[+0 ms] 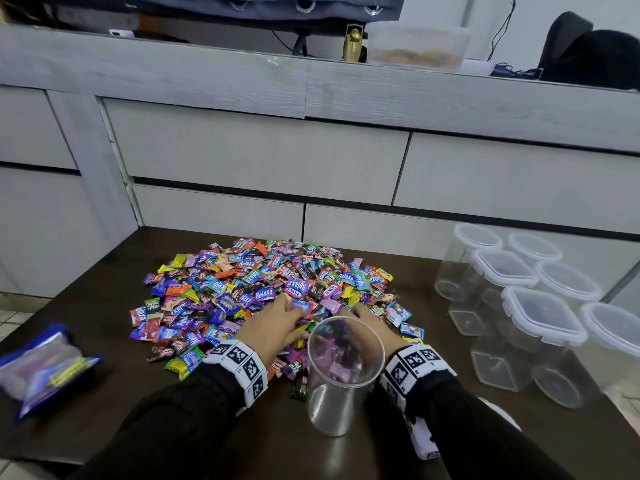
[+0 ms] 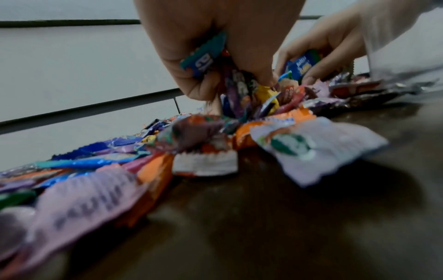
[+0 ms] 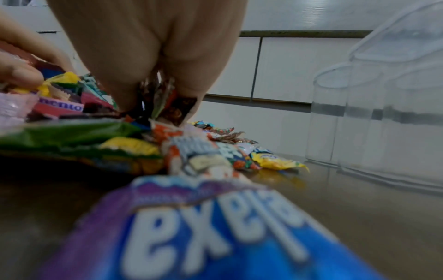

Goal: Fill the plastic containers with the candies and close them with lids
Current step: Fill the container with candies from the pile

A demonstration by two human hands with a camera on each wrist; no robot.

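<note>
A wide heap of wrapped candies [image 1: 263,292] covers the middle of the dark table [image 1: 277,448]. An open round clear container [image 1: 341,372] stands at the near edge of the heap, with a few candies inside. My left hand [image 1: 277,323] is to its left, and in the left wrist view its fingers [image 2: 199,89] are curled round a bunch of candies [image 2: 239,89]. My right hand [image 1: 367,322] reaches behind the container. In the right wrist view its fingers [image 3: 124,94] pinch several candies [image 3: 165,100] at the heap.
Several empty clear containers with white lids [image 1: 540,310] stand at the right of the table. A blue plastic bag [image 1: 45,368] lies at the left edge. Grey drawer fronts [image 1: 256,150] rise right behind the table. Loose candies [image 3: 275,161] lie toward the lidded containers.
</note>
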